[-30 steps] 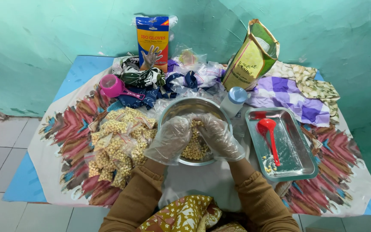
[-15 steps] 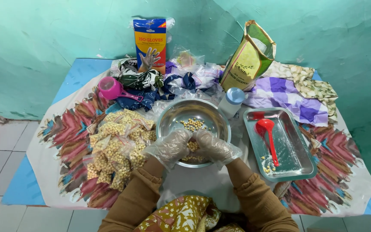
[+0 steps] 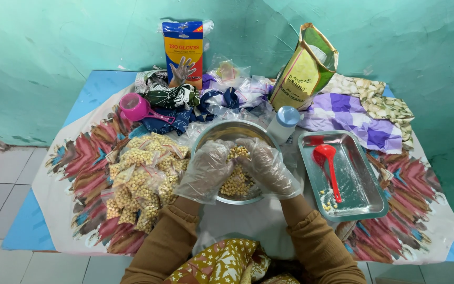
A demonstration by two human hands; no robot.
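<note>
Since half a second ago you are lifting both gloved hands higher into the steel bowl (image 3: 230, 138). Your left hand (image 3: 208, 168) is cupping loosely; your right hand (image 3: 267, 167) is gathering chickpeas (image 3: 236, 181), which are small, hard and likely to roll, so scoop from beneath.

wall (image 3: 53, 63): teal green, mottled
surface (image 3: 95, 87): light blue
cloth (image 3: 80, 163): white, with a feathered zigzag pattern in red, pink, blue and brown
bowl (image 3: 222, 131): shiny silver
chickpeas (image 3: 236, 184): pale yellow
left hand (image 3: 208, 171): in a clear, cloudy glove
right hand (image 3: 269, 168): same clear glove
sleeves (image 3: 158, 247): brown
tray (image 3: 366, 202): silver
spoon (image 3: 328, 163): red
scoop (image 3: 135, 109): pink
glove packet (image 3: 184, 50): blue and orange
sack (image 3: 303, 71): yellow-green
checked cloth (image 3: 353, 118): purple and white
</note>
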